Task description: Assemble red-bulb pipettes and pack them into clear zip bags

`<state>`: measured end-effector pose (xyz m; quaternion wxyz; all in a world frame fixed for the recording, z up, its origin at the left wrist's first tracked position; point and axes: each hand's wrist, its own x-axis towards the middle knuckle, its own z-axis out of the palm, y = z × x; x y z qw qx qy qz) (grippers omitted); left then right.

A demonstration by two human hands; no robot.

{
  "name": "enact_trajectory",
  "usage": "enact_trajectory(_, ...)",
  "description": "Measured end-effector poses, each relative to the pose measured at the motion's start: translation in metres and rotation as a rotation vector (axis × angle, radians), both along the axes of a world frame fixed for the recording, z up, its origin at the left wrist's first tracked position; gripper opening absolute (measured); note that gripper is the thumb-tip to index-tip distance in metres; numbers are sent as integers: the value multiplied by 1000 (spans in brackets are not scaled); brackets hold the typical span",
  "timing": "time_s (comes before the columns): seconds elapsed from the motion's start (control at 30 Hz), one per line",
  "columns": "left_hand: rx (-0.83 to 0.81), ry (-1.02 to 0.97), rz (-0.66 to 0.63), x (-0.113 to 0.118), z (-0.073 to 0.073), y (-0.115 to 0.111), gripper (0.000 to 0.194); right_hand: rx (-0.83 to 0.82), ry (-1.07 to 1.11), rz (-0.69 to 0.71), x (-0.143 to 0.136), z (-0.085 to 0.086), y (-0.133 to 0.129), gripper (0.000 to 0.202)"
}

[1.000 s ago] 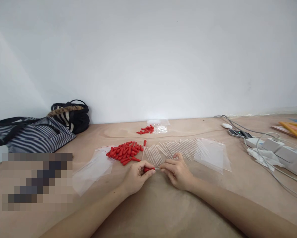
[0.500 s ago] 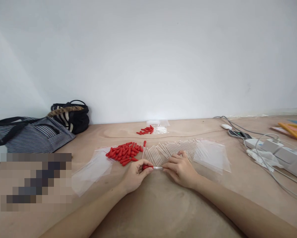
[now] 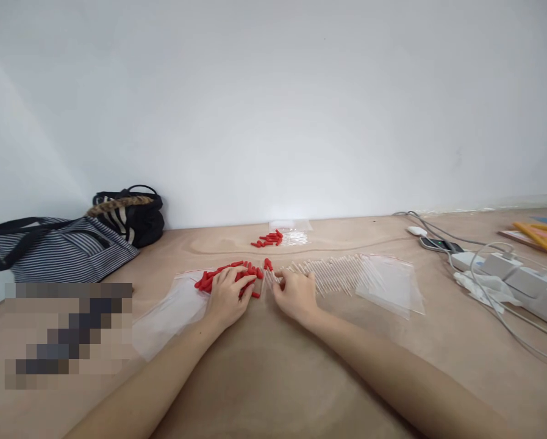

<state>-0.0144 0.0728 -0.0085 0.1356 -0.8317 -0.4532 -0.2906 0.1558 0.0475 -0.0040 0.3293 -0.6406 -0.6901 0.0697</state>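
My left hand [image 3: 230,297] rests over the pile of red rubber bulbs [image 3: 204,281], its fingers spread and bent among them; the fingertips are partly hidden. My right hand [image 3: 297,295] pinches at the left end of a row of thin clear tubes [image 3: 335,274]. A clear tube seems to be between its fingertips, though they cover most of it. Just beyond the gap between the hands, two red-bulbed droppers [image 3: 268,264] lie side by side, their clear stems pointing toward me.
Clear zip bags lie left [image 3: 172,314] and right [image 3: 399,286]. Farther back sit a smaller group of red bulbs [image 3: 268,238] and short clear tubes [image 3: 296,236]. A striped bag [image 3: 67,250] stands left; a power strip [image 3: 506,274] with cables lies right.
The dropper held between both hands now lies beside the first one. My left hand has moved forward and left onto the bulbs; my right hand has moved left to the tubes.
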Motion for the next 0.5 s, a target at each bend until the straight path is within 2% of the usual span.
enact_trajectory(0.27, -82, 78, -101, -2, 13, -12, 16, -9, -52, -30, -16, -5, 14, 22)
enact_trajectory(0.37, -114, 92, -142, -3, 14, -14, 16, 9, -41, -22, -12, -4, 12, 25)
enact_trajectory(0.5, -136, 102, -205, -6, 13, -14, 14, 42, -23, 14, 7, 0, 5, 19)
